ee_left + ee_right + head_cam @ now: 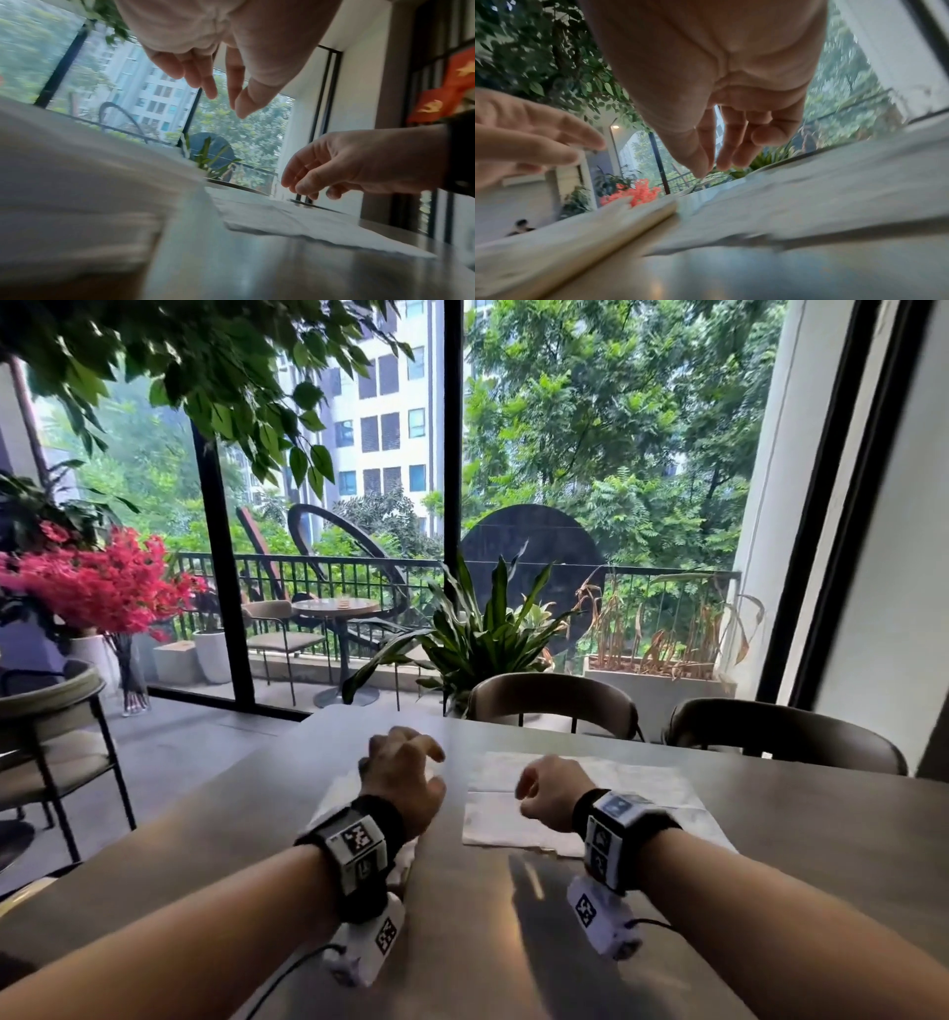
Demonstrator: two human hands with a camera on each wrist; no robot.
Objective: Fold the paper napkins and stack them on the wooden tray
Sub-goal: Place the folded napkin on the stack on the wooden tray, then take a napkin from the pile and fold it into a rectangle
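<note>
A white paper napkin [642, 778] lies unfolded and flat on the grey table, also shown in the left wrist view [295, 223] and the right wrist view [808, 192]. My right hand [534, 793] [712, 170] hovers over its near left part, fingers hanging loosely curled, holding nothing. To the left, a stack of white napkins [77, 172] [552, 239] rests on the wooden tray [634, 227]; in the head view only a white sliver of the stack [334, 793] shows beside my left wrist. My left hand [411, 767] [226, 105] hangs above that stack, fingers relaxed and empty.
The grey table [513, 942] runs out to a far edge where two brown chairs [554, 706] [780, 737] stand. Another chair [51, 711] is off the table's left side. A potted plant [482, 629] and a window lie beyond.
</note>
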